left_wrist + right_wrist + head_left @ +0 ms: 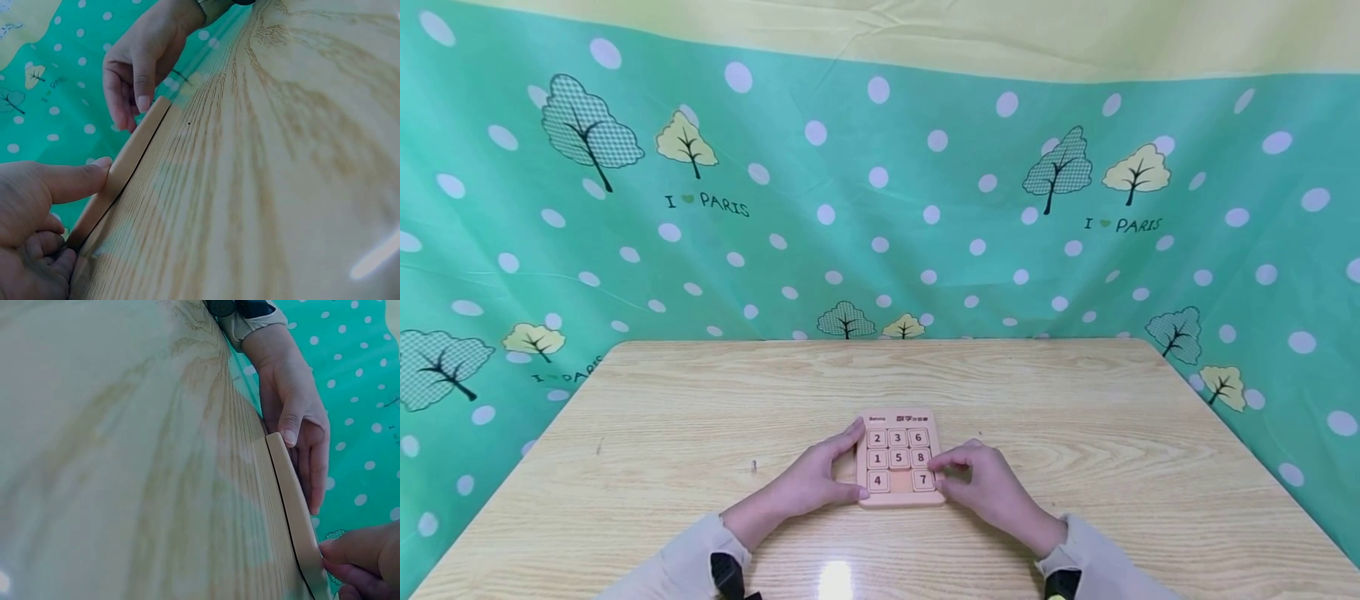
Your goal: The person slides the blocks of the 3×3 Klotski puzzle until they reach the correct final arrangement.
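A pink sliding number puzzle (pixel 899 501) lies flat on the wooden table. Its tiles read 2, 3, 6 in the top row, 1, 5, 8 in the middle, then 4, a bare slot and 7 at the bottom. My left hand (pixel 812 475) holds the board's left side, thumb at the lower corner and fingers along the upper edge. At the opposite side, my right hand (pixel 992 487) has its index fingertip by tile 8 (pixel 921 457) and its thumb by tile 7 (pixel 922 480). Both wrist views show only the board's side edge (pixel 128 156); the tile faces are hidden there.
The light wood table (pixel 700 400) extends around the board on all sides. Behind it hangs a green dotted cloth (pixel 880 208) with printed trees. Grey sleeves (pixel 662 567) with dark wrist straps lie over the table's near part.
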{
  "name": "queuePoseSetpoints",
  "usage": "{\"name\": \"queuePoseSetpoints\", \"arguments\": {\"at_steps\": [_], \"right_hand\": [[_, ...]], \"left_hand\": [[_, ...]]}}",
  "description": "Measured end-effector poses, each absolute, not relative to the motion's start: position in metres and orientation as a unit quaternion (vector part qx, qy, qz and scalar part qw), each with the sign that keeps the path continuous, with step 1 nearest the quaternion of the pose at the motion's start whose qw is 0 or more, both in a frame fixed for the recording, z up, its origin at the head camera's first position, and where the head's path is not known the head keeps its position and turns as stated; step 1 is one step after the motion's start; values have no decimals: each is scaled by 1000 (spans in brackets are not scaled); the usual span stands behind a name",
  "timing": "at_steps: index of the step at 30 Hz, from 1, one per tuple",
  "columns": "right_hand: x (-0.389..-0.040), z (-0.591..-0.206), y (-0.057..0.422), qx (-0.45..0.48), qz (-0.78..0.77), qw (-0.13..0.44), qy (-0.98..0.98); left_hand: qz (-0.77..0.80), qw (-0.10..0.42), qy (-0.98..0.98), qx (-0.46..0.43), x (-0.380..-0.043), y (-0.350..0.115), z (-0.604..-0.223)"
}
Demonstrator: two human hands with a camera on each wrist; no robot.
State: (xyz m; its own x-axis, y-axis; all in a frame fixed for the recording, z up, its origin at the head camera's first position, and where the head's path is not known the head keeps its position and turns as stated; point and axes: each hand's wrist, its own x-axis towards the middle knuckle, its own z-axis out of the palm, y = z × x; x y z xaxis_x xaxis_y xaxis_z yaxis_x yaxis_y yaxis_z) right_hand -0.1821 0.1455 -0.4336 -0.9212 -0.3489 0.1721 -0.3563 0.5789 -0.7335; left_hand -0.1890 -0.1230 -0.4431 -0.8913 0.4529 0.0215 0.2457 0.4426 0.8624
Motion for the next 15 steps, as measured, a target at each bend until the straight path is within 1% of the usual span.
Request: {"name": "queuePoseSetpoints", "arguments": {"at_steps": [4, 15], "right_hand": [[-182, -433, 144, 197, 413, 8, -889], [-180, -434, 138, 195, 430, -5, -882]], "left_hand": [[486, 106, 842, 209, -189, -123, -443], [486, 103, 842, 212, -188, -123, -443]]}}
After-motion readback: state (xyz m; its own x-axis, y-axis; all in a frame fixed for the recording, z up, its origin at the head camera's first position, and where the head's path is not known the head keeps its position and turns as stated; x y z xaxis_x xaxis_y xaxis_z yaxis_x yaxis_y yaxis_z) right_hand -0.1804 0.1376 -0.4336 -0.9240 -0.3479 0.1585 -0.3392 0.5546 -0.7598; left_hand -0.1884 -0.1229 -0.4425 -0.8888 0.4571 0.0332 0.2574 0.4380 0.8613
